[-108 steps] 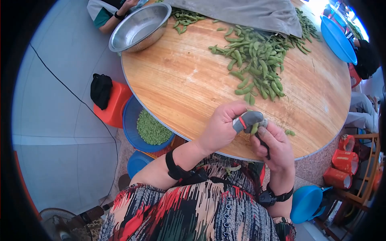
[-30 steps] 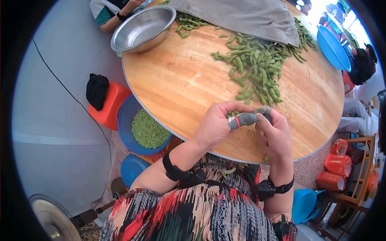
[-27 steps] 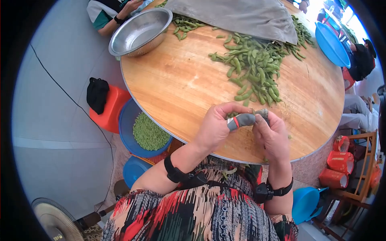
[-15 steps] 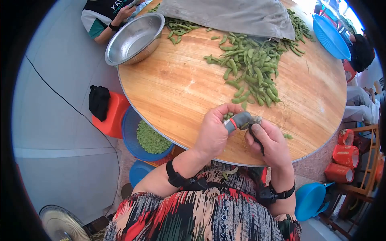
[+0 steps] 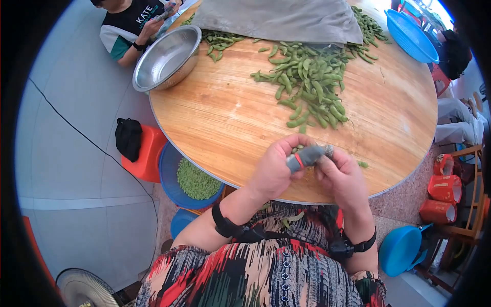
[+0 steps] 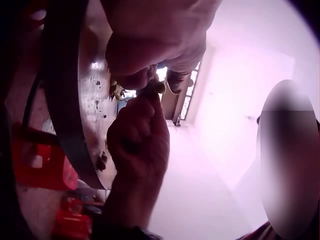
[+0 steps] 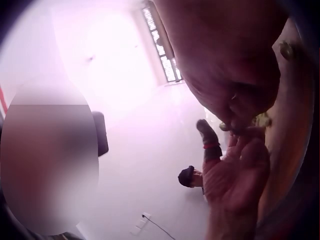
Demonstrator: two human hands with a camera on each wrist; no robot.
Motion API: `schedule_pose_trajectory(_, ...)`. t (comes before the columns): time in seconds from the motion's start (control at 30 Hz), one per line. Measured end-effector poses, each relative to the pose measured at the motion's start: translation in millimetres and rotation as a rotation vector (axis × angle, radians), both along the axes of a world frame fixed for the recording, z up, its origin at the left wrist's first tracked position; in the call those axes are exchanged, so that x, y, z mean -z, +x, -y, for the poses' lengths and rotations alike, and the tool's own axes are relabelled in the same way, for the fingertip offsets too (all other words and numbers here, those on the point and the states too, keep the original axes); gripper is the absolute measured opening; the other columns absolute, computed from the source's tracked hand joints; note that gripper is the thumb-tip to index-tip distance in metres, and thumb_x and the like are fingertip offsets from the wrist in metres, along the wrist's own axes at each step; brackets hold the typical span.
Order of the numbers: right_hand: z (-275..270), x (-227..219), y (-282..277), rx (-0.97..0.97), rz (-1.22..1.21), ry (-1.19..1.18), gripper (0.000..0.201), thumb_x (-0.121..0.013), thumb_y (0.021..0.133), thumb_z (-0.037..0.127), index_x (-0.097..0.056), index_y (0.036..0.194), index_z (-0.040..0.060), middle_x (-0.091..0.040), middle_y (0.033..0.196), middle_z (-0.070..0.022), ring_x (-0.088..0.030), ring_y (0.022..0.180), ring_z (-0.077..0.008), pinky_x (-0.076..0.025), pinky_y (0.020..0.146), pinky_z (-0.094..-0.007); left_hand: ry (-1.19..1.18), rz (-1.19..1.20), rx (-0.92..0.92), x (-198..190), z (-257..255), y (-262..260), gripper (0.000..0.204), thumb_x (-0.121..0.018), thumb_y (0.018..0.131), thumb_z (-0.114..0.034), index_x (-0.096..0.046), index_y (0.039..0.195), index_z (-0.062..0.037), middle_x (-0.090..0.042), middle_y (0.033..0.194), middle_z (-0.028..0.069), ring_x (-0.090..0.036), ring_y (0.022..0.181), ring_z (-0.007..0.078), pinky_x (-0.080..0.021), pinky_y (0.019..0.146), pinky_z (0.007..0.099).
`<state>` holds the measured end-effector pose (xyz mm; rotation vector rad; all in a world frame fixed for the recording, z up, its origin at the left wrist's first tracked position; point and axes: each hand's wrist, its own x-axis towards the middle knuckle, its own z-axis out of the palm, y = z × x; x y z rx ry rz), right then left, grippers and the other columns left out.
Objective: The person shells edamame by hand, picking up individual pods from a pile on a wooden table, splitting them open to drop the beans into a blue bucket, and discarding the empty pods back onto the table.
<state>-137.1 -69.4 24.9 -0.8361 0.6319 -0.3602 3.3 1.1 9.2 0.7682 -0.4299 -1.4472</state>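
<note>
My left hand point(image 5: 268, 169) and right hand point(image 5: 348, 181) meet over the table's near edge. A grey cover point(image 5: 298, 159) with a red band wraps the left thumb; a speckled grey cover point(image 5: 329, 150) is on a right fingertip. Green edamame pods point(image 5: 296, 148) show between the left thumb and curled fingers. In the right wrist view, a pod point(image 7: 224, 127) sits at the right hand's pinching fingertips, beside the left fingers. The left wrist view shows a green pod end point(image 6: 161, 88) at the right hand's tip. Fingers hide most of what they hold.
Edamame pods point(image 5: 312, 84) lie heaped on the round wooden table point(image 5: 204, 115), partly under a grey cloth point(image 5: 281, 20). A steel colander point(image 5: 166, 59) stands at the left edge. Below it, a blue basin point(image 5: 171, 181) holds shelled beans point(image 5: 197, 179). Another person point(image 5: 130, 30) sits at far left.
The hands stay together at the near edge; the left thumb is now blurred at the right fingertips. A dark strip in the right palm, seen half a second ago, is now hidden.
</note>
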Motion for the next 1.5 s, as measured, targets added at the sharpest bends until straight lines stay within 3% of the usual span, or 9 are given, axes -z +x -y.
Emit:
schedule_pose_trajectory(0.07, -7, 6, 5, 0.142, -0.226, -0.749, 0.015, -0.052, 0.089, 0.015, -0.058, 0.079, 0.0052, -0.051, 0.063, 0.0039, -0.038, 0.051, -0.0008, -0.029, 0.046, -0.0173, 0.008, 0.205, -0.095, 0, -2, -4, 0.021, -0.065, 0.081, -0.009, -0.056, 0.099, -0.0052, -0.055, 0.076, -0.0043, -0.043, 0.058, -0.0003, -0.030, 0.047, 0.0141)
schedule_pose_trajectory(0.3, 2, -4, 15, 0.056, -0.181, -0.389, 0.015, -0.053, 0.088, 0.014, -0.059, 0.081, 0.0011, -0.051, 0.061, 0.0029, -0.044, 0.055, -0.0034, -0.034, 0.048, -0.0199, 0.053, 0.439, -0.252, 6, -10, 4, 0.017, -0.059, 0.081, -0.001, -0.057, 0.097, -0.0033, -0.057, 0.074, -0.0023, -0.046, 0.060, 0.0014, -0.032, 0.048, 0.0129)
schedule_pose_trajectory(0.47, 15, 3, 39, 0.052, -0.742, -1.580, 0.020, -0.059, 0.084, 0.020, -0.055, 0.078, 0.0009, -0.059, 0.063, -0.0159, -0.061, 0.058, -0.0262, -0.045, 0.052, -0.0366, 0.061, 0.300, -0.308, 10, -20, 20, 0.020, -0.048, 0.083, 0.000, -0.062, 0.097, -0.0013, -0.058, 0.076, 0.0007, -0.046, 0.060, 0.0049, -0.033, 0.050, 0.0144)
schedule_pose_trajectory(0.5, 14, 8, 41, 0.049, -0.738, -1.582, 0.020, -0.059, 0.084, 0.020, -0.055, 0.078, 0.0009, -0.059, 0.063, -0.0159, -0.061, 0.058, -0.0262, -0.045, 0.052, -0.0366, 0.061, 0.300, -0.313, 8, -24, 21, 0.020, -0.048, 0.083, 0.000, -0.062, 0.097, -0.0013, -0.058, 0.076, 0.0007, -0.046, 0.060, 0.0049, -0.033, 0.050, 0.0144)
schedule_pose_trajectory(0.57, 12, 15, 45, 0.051, -0.787, -1.552, 0.021, -0.062, 0.079, 0.021, -0.057, 0.084, 0.0013, -0.056, 0.066, -0.0216, -0.057, 0.063, -0.0368, -0.044, 0.057, -0.0440, 0.125, 0.398, 0.020, 2, -31, 21, 0.023, -0.046, 0.083, 0.000, -0.063, 0.098, -0.0006, -0.058, 0.076, -0.0005, -0.048, 0.062, 0.0072, -0.038, 0.055, 0.0172)
schedule_pose_trajectory(0.67, 14, 15, 31, 0.121, -0.737, -1.437, 0.023, -0.062, 0.081, 0.022, -0.054, 0.081, -0.0002, -0.061, 0.069, -0.0167, -0.062, 0.063, -0.0282, -0.046, 0.056, -0.0388, -0.114, 0.667, 0.266, -5, -32, 12, 0.021, -0.053, 0.083, -0.003, -0.063, 0.101, -0.0002, -0.058, 0.081, -0.0018, -0.051, 0.065, 0.0082, -0.042, 0.061, 0.0194)
schedule_pose_trajectory(0.83, 6, 5, -1, 0.205, -0.270, -0.624, 0.015, -0.058, 0.086, 0.016, -0.058, 0.089, 0.0019, -0.051, 0.064, 0.0035, -0.043, 0.056, -0.0039, -0.034, 0.049, -0.0198, 0.055, 0.710, 0.117, -10, -17, -3, 0.026, -0.068, 0.079, -0.012, -0.063, 0.103, -0.0025, -0.058, 0.082, -0.0037, -0.050, 0.066, 0.0038, -0.041, 0.060, 0.0180)
schedule_pose_trajectory(0.93, -1, -2, -8, 0.076, -0.088, -0.302, 0.012, -0.054, 0.089, 0.016, -0.057, 0.089, 0.0038, -0.049, 0.066, 0.0049, -0.039, 0.054, -0.0014, -0.028, 0.046, -0.0165, 0.089, 0.221, -0.055, -11, -7, -7, 0.024, -0.068, 0.079, -0.013, -0.063, 0.102, -0.0044, -0.058, 0.076, -0.0039, -0.047, 0.065, -0.0014, -0.033, 0.051, 0.0121)
schedule_pose_trajectory(1.5, -2, -2, -11, -0.081, 0.010, -0.052, 0.016, -0.044, 0.094, 0.016, -0.053, 0.085, 0.0061, -0.047, 0.064, 0.0042, -0.033, 0.047, -0.0013, -0.024, 0.042, -0.0170, -0.108, 0.266, -0.068, 13, -3, 0, 0.012, -0.064, 0.082, -0.010, -0.061, 0.090, -0.0025, -0.060, 0.082, 0.0013, -0.053, 0.068, 0.0071, -0.041, 0.059, 0.0197)
